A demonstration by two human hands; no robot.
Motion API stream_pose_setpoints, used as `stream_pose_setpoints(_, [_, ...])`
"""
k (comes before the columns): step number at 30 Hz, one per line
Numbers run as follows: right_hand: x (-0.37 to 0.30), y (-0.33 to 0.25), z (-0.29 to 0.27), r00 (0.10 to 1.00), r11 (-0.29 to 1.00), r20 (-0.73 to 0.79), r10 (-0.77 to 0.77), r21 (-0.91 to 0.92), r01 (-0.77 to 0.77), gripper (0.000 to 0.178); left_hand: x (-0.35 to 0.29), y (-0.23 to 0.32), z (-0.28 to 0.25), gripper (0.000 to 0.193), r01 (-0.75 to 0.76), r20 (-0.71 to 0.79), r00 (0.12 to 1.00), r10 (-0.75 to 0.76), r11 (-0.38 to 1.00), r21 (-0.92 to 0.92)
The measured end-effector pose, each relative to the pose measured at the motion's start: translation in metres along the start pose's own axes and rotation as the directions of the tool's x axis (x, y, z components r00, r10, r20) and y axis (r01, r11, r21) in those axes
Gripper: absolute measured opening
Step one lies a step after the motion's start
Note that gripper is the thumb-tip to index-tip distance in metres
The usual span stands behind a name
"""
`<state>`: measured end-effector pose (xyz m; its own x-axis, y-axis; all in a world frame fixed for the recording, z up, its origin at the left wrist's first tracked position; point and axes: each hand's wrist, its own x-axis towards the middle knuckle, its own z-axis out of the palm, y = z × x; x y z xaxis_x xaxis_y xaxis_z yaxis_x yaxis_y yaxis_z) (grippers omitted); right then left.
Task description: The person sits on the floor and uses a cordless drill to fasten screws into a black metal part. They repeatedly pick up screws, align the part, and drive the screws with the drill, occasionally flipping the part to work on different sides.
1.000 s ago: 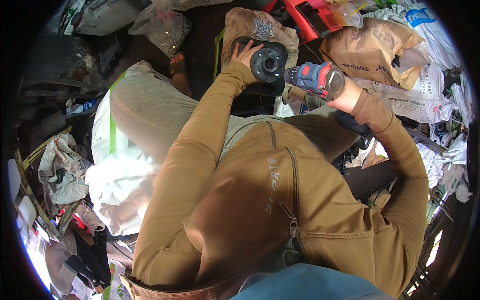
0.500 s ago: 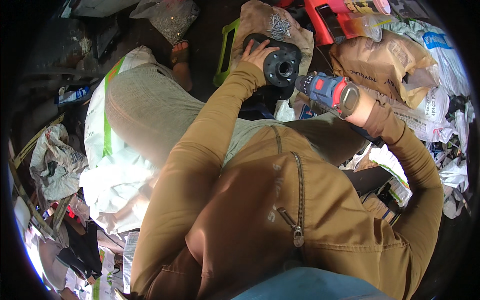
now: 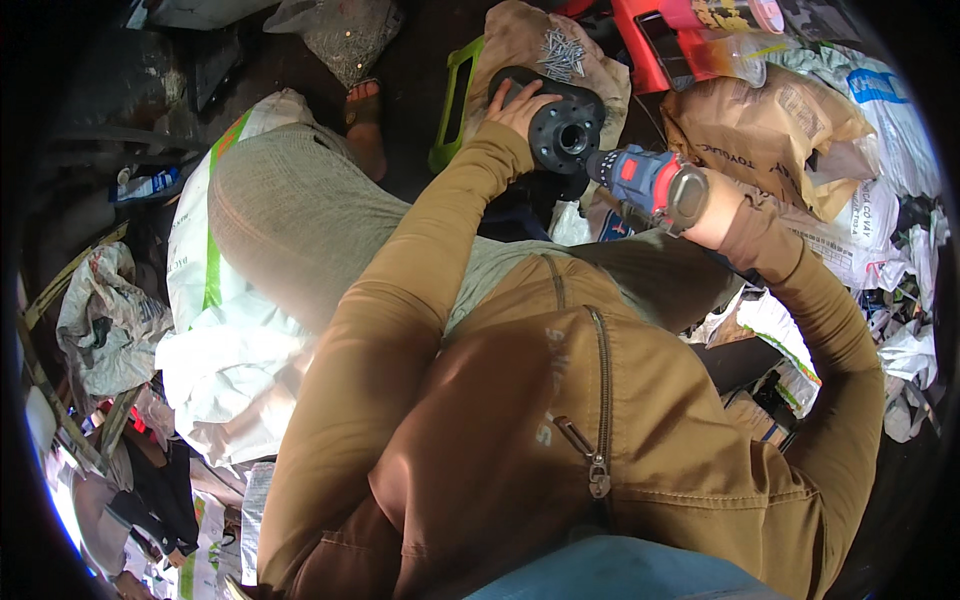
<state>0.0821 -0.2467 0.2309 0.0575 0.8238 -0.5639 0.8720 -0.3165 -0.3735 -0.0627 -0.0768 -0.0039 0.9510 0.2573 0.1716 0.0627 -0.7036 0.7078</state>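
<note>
My left hand is closed on the edge of a black plastic part, fingers curled over its top. The part has a round flange with several small holes around a central opening. In my right hand I grip a blue and red cordless drill from behind. Its dark chuck points left at the lower right of the flange, very close to it. Whether a bit touches the part I cannot tell. Beyond the part, a loose pile of silvery screws lies on a tan sack.
A green frame-like piece stands left of the tan sack, and a red plastic piece lies at its right. Brown paper sacks are at the far right. A clear bag of small metal pieces sits at the far left, near a person's foot.
My right hand has shifted slightly left, bringing the drill's chuck closer to the black part. My left hand keeps its hold with almost no movement.
</note>
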Motion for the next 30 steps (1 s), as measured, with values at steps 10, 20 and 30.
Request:
stream_pose_setpoints(10, [-0.057, -0.074, -0.045, 0.831, 0.622, 0.161, 0.533, 0.591, -0.514, 0.046, 0.0, -0.002, 0.0, 0.089, 0.042, 0.071, 0.996, -0.049, 0.995, 0.09])
stream_pose_setpoints(20, [-0.158, -0.043, 0.13, 0.963, 0.974, -0.255, -0.092, 0.179, 0.14, 0.04, -0.002, 0.023, -0.043, 0.096, -0.02, 0.267, 0.963, -0.036, 0.979, 0.204])
stream_pose_setpoints(30, [-0.197, -0.027, 0.11, 0.851, 0.505, -0.313, 0.421, 0.86, 0.067, 0.07, 0.052, 0.152, -0.117, 0.068, -0.463, 0.028, 0.881, 0.472, 0.849, 0.254])
